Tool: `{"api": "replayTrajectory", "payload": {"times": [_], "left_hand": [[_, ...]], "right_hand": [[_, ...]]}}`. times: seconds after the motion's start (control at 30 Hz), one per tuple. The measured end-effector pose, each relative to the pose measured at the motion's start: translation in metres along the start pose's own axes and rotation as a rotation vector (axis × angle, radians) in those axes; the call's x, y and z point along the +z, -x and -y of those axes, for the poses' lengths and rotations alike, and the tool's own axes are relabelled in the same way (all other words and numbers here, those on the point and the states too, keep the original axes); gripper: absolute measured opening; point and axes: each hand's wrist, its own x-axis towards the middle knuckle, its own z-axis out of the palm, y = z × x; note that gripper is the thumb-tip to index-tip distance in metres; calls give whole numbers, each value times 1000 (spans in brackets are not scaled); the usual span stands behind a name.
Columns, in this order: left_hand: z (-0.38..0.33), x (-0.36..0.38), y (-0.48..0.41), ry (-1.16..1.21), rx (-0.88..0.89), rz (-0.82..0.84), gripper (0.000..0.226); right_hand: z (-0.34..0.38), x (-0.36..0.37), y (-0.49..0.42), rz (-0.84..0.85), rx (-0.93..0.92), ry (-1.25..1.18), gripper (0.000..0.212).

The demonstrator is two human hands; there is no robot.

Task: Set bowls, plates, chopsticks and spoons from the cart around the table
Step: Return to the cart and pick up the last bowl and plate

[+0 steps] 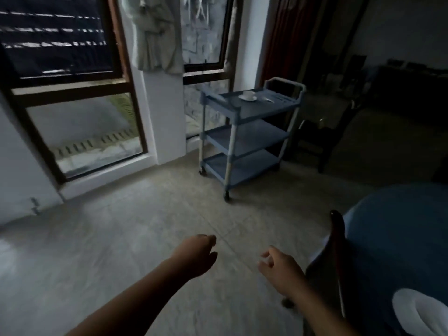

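The fingers (210,238) of the left hand (198,255) and those of the right hand (281,270) hang loosely curled over the floor (145,226) and hold nothing. The tableware left to fetch is well apart from them, on the top shelf of the blue cart (257,110) by the window (84,132). There a pale bowl (248,94) sits on a plate (247,99). Small faint things lie just beside it, too blurred to tell whether they are spoons or chopsticks. One white dish (419,311) already lies on the blue-clothed surface (392,226) at the right.

The main risk seems to be the dim light. The dark chair (338,229) against the surface is hard to see and stands close to the right arm, so a quick swing could catch it. Taking bowl and plate together in one hand could let the bowl slide off. The cart stands on wheels and may roll if leaned on.

The floor between the hands and the cart is open, so a straight walk looks easy. A second chair (322,139) stands close to the cart's far side, so the near side is the freer approach. The shelf's raised rim means things must be lifted out, not dragged.
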Motion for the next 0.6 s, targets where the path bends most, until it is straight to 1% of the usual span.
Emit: {"api": "replayTrajectory", "payload": {"times": [0.1,0.3,0.6], "left_hand": [[0,-17,-104,-32,45,37,38],[-11,-51,-313,-10,64,-4,37],[-19,-127,-575,-17,45,-31,32]], "right_hand": [[-9,-34,-87,-6,55,-16,29],[-27,-113,-273,-113,12,-25,32],[-19,-217,-533,-68,-15,-8,37]]}}
